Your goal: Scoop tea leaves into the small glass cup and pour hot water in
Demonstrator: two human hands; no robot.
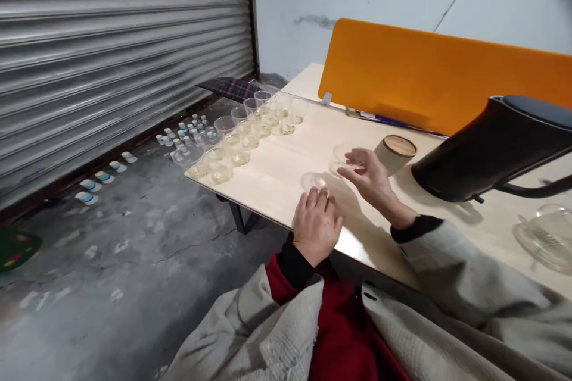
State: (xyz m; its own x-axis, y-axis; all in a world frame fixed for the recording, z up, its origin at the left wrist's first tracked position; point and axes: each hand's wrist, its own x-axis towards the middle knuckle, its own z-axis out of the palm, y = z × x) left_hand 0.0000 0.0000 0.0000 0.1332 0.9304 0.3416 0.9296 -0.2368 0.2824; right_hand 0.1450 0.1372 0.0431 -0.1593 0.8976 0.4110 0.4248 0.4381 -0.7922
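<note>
Loosely, the right hand (370,175) pinches a clear cup (338,159), left hand (316,223) flat, blue-banded cups (104,177) unreadable.

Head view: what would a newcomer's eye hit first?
Probably the bright orange panel standing behind the big black kettle at right. Next, the clear cups crowded on the table's left end. Then, mid-picture, the right hand at a separate transparent cup.

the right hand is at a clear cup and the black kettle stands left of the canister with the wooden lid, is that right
Not left: the head view shows the black kettle right of the canister with the wooden lid. The right hand is at a clear cup.
</note>
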